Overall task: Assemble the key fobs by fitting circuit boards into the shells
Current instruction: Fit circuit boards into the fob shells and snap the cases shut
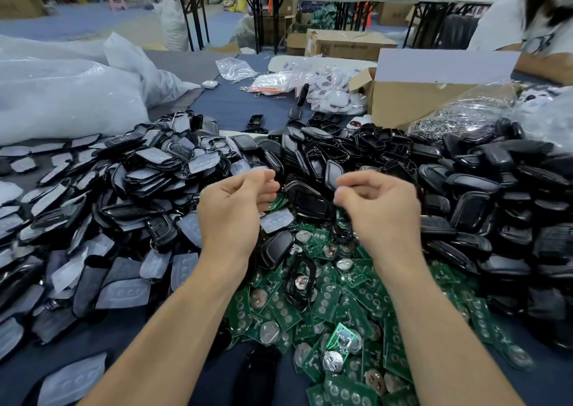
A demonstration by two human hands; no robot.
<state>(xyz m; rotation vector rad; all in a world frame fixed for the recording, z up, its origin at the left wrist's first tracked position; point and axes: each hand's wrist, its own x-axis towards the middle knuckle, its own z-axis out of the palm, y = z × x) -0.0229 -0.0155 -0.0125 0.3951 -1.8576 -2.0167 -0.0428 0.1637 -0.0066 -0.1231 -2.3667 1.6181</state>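
My left hand (235, 207) and my right hand (378, 210) hover close together over the middle of the table, fingers curled. Between them is a black key fob shell (307, 199). My right hand grips its right end, and a black rim hangs below those fingers. My left fingertips curl against its left end. Under the hands lies a heap of green circuit boards (335, 309) with round coin cells. More black shells (483, 194) are heaped to the right and behind. Grey rubber button pads and shell halves (124, 207) are heaped on the left.
A cardboard box (412, 95) stands at the back right beside bags of white fobs (328, 92) and a bag of metal rings (459, 114). Large clear plastic bags (68, 95) fill the back left. A person in white (511, 11) sits at the far right.
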